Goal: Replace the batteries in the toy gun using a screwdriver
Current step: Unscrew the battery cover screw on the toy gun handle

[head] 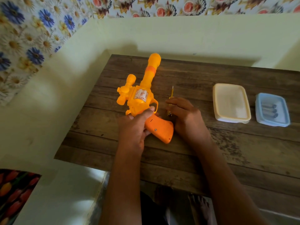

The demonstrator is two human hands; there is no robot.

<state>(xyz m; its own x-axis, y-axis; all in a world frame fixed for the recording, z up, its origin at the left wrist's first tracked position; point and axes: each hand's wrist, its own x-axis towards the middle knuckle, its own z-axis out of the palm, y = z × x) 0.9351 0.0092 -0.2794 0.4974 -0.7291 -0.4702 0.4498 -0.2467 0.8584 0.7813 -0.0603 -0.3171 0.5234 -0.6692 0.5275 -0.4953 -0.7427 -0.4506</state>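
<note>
An orange and yellow toy gun (pixel 141 98) is held over the wooden table (pixel 227 151), barrel pointing away from me. My left hand (pixel 134 125) grips it where the body meets the orange handle, and a small screw (pixel 155 129) shows on the handle's side. My right hand (pixel 183 114) rests on the table just right of the handle, closed around a small yellow screwdriver (pixel 171 95) whose metal tip points away from me. Several batteries (pixel 269 110) lie in a blue container (pixel 272 122) at the right.
A cream lidded container (pixel 231 103) stands on the table between my right hand and the blue container. Pale walls run close along the table's left and far edges. My bare feet show below the table's near edge.
</note>
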